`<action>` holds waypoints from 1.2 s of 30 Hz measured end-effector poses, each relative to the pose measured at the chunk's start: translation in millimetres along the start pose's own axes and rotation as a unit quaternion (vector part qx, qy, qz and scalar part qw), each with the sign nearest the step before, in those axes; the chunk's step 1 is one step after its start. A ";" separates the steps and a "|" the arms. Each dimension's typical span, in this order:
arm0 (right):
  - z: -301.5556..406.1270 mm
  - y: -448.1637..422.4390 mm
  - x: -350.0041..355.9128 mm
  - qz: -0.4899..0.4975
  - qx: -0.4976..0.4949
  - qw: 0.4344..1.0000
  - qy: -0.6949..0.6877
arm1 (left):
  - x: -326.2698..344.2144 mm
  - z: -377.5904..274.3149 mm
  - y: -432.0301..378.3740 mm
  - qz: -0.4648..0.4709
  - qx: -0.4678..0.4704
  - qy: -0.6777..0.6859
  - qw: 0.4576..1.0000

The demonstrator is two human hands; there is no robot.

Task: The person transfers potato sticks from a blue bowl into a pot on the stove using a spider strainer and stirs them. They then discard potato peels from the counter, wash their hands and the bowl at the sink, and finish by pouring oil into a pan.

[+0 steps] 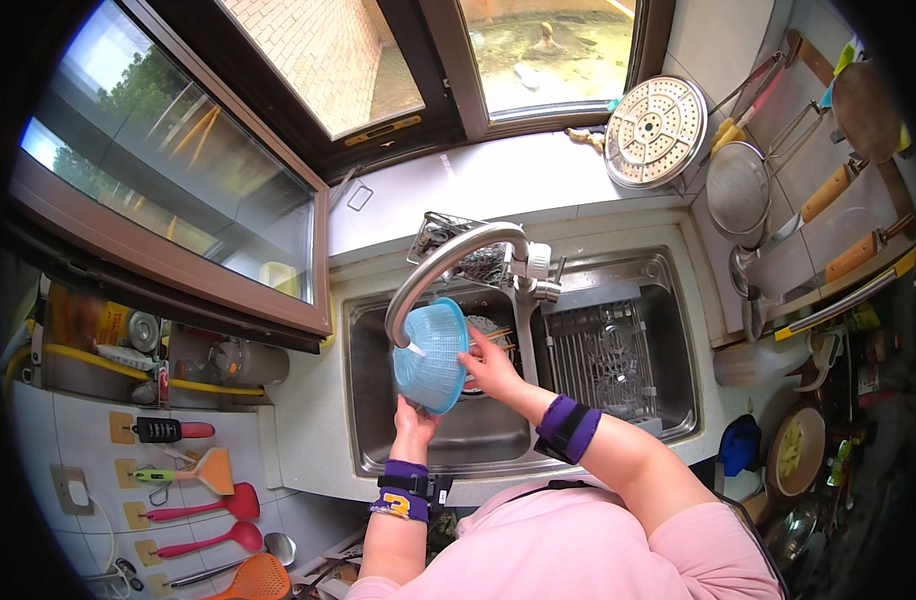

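A light-blue plastic colander (432,352) is tilted on its side over the left sink basin (477,442), its rounded base under the spout of the curved metal faucet (458,259). Water appears to run from the spout onto it. My left hand (416,421) grips the colander's lower rim. On the right, my right hand (492,366) holds the rim's other side, fingers partly behind it. Behind the colander, partly hidden, dishes and chopsticks (507,337) lie in the basin. Both wrists wear purple bands.
The right basin holds a metal drying rack (570,360) with glasses (612,341). A wire caddy (477,262) stands behind the faucet. An open window sash (203,187) reaches over the counter at left. Strainers (737,184) and knives hang at right, and spatulas (240,501) at lower left.
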State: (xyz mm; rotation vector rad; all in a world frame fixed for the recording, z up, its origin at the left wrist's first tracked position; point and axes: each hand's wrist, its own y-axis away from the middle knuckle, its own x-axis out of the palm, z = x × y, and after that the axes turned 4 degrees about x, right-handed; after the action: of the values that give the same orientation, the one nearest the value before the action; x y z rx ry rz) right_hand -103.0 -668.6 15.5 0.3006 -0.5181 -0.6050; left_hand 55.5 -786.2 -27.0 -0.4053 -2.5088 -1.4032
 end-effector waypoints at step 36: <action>-81.0 34.3 -85.0 0.008 0.061 0.998 0.001 | 29.3 2.1 26.2 0.117 0.300 -0.240 0.916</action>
State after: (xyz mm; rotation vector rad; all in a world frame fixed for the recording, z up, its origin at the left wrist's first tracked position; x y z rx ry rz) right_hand -102.9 -580.4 -69.4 0.4125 -0.5551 -0.5586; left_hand 37.2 -767.7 2.5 -0.9620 -2.9585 -0.4245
